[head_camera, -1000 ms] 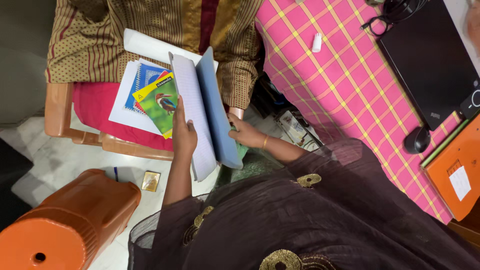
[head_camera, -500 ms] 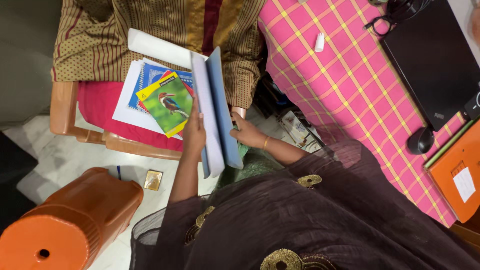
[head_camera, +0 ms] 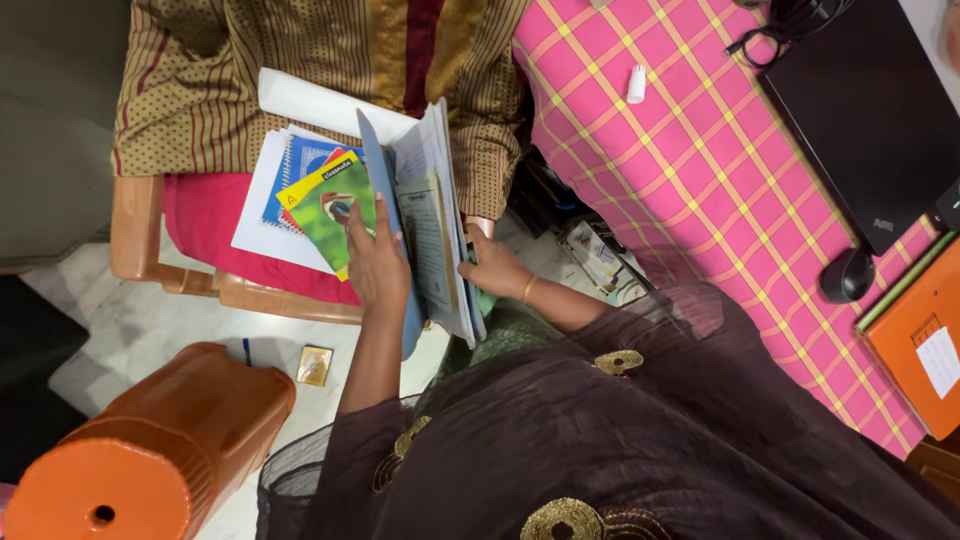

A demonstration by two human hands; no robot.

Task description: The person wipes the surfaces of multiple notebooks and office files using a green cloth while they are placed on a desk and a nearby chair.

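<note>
My left hand (head_camera: 375,262) grips the left cover of a blue notebook (head_camera: 425,225) that stands open on edge over the chair. My right hand (head_camera: 493,268) holds its right side from below, a gold bangle on the wrist. Loose pages and a small printed booklet show between the covers. Just left of the notebook, a stack of books (head_camera: 300,195) lies on the chair seat: a green and yellow book with a bird picture, a blue spiral book and white sheets.
A wooden chair (head_camera: 150,255) with a red cushion has brown patterned cloth (head_camera: 300,60) draped over it. An orange plastic stool (head_camera: 150,440) stands lower left. To the right, a pink checked tablecloth (head_camera: 700,170) bears a black laptop (head_camera: 870,110), a mouse and an orange box.
The notebook has turned and spread wider, showing inner pages and a booklet. My left hand shifted up along the cover, partly over the bird book.
</note>
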